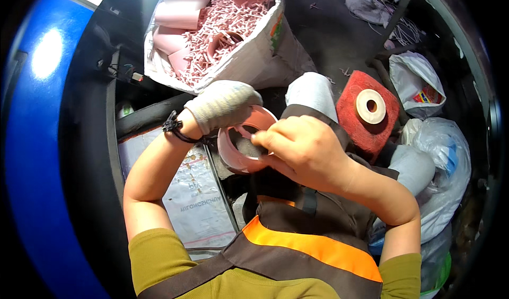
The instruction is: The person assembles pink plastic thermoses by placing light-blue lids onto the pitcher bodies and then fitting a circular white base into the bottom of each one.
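Observation:
A short, wide pink plastic pipe fitting (236, 156) is held over my lap, its round opening facing up. My left hand (225, 106), in a cream knitted glove, is closed around its far left side. My bare right hand (310, 146) is closed at the near right rim, with a fingertip reaching into the opening. Beside that fingertip, a small pink stub (244, 131) shows inside the fitting. The thumb's grip is partly hidden behind the hand.
Ahead stands a white woven sack (249, 60) holding pink fittings (177, 15) and many small pink sticks (230, 20). Right of my knee, a cream roll (371, 107) lies on a red pad (352, 100). Plastic bags (445, 140) sit farther right; a blue panel (42, 129) rises left.

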### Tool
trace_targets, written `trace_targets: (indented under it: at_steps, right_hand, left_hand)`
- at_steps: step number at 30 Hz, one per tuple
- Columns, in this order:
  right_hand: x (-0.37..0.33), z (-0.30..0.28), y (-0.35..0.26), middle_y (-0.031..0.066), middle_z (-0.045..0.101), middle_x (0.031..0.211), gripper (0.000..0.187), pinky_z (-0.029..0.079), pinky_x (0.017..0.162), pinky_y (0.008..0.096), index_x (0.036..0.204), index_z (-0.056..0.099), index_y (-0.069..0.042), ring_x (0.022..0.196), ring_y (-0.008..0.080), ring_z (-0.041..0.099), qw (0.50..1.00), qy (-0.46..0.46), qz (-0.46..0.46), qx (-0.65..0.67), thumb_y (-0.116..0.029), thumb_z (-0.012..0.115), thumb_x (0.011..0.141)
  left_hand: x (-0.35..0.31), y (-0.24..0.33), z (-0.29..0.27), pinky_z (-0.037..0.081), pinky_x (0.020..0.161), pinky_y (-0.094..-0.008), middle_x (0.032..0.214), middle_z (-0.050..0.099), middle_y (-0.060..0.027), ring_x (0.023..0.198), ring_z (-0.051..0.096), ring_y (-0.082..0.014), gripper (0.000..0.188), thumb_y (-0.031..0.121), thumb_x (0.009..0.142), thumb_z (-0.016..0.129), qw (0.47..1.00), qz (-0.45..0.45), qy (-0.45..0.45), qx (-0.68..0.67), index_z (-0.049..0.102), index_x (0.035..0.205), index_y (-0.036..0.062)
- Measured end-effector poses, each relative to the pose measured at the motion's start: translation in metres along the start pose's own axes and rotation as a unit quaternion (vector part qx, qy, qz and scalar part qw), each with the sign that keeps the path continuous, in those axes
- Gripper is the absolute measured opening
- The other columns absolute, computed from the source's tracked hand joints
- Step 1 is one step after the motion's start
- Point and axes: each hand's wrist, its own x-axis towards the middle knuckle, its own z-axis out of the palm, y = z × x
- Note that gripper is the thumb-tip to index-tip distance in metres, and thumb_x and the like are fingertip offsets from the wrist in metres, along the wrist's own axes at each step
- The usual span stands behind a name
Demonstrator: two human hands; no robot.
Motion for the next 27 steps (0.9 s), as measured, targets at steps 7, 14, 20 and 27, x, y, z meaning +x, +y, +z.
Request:
trace_targets:
  at_steps: [7,14,20,27]
  right_hand:
    - [-0.044,-0.025,0.021,0.0091,0.064,0.078,0.007,0.050,0.064,0.0358,0.088,0.063,-0.005,0.072,0.0273,0.064,0.972,0.130,0.190,0.048,-0.010,0.067,0.085]
    - [-0.078,-0.058,0.038,0.0120,0.066,0.078,0.011,0.049,0.062,0.0341,0.089,0.066,-0.003,0.071,0.0252,0.065,0.954,0.092,0.284,0.007,-0.014,0.067,0.086]
    - [-0.085,-0.044,0.041,0.0086,0.061,0.072,0.019,0.050,0.061,0.0371,0.074,0.057,-0.010,0.068,0.0256,0.063,0.971,-0.069,0.158,-0.166,-0.022,0.063,0.087]
    - [-0.009,-0.069,0.074,0.0127,0.064,0.095,0.041,0.050,0.071,0.0302,0.118,0.056,0.004,0.083,0.0177,0.064,0.955,0.226,0.155,0.115,-0.026,0.063,0.091]
  left_hand:
    - [0.027,0.045,-0.017,0.053,0.067,-0.0344,0.092,0.067,-0.0141,0.075,0.067,-0.0267,0.020,0.012,0.081,0.070,0.921,0.190,0.281,-0.191,0.069,0.100,0.0053]
    - [0.031,0.072,0.017,0.043,0.053,-0.0378,0.069,0.054,-0.0014,0.060,0.058,-0.0222,0.031,0.039,0.076,0.073,0.930,0.223,0.271,0.108,0.061,0.063,0.0134]
    - [0.040,0.097,-0.003,0.046,0.048,-0.0340,0.057,0.058,-0.0039,0.049,0.058,-0.0242,0.040,0.046,0.082,0.062,0.942,0.250,0.187,0.122,0.062,0.061,0.0123]
    - [-0.063,-0.037,0.037,0.038,0.052,-0.0263,0.066,0.051,0.0007,0.058,0.050,-0.0115,0.020,0.016,0.083,0.064,0.703,-0.016,0.377,-0.603,0.056,0.072,0.0009]
